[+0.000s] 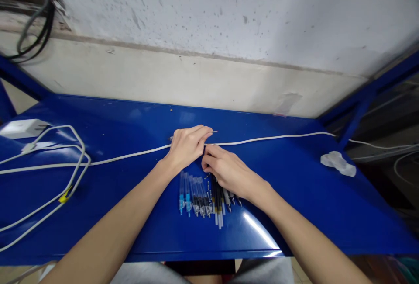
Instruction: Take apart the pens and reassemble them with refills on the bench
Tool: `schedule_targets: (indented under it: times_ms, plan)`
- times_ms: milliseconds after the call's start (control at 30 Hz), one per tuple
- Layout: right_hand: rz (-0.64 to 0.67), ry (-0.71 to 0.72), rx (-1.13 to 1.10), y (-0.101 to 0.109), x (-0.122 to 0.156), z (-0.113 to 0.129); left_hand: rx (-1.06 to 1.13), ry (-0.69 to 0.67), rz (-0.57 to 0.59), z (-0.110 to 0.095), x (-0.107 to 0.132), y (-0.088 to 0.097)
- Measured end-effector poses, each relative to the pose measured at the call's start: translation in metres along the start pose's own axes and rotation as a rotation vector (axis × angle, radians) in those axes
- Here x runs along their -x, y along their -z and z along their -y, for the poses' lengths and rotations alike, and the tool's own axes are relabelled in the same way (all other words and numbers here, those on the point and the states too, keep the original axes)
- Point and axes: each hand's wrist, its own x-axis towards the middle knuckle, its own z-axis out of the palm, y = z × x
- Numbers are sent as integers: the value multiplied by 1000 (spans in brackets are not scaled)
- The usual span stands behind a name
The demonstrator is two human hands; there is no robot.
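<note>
My left hand (191,142) is closed over a slim pen (214,132), whose thin tip shows past the fingertips; the palm hides most of it. Close beside it, my right hand (225,168) has its fingers pinched above the pen parts. A tiny dark piece seems to sit at those fingertips, too small to name. Below the hands lie clear pen barrels with blue grips (184,199) and several with black grips (200,199). To their right are black ink refills (218,203) and dark pen parts with metal tips (230,201), partly covered by my right hand.
A white cable (262,139) runs across the blue shelf (147,227) behind my hands. Looped cable (77,166) and a white adapter (24,128) lie at left. A crumpled whitish piece (338,163) lies at right. A wall (196,74) stands behind.
</note>
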Motion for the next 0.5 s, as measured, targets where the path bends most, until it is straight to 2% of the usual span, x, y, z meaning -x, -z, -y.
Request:
schedule_targets:
  times_ms: [133, 267, 400, 500]
  plan:
    - [-96, -63, -58, 5, 1, -3, 6, 1, 0, 1, 0, 0]
    - [-278, -167, -187, 8, 0, -11, 17, -6, 22, -1, -1, 2]
    - [-502, -208, -332, 5, -4, -19, 22, -46, 82, -5, -1, 6]
    - [-577, -251, -421, 3, -7, -22, 21, -62, 124, -8, -3, 8]
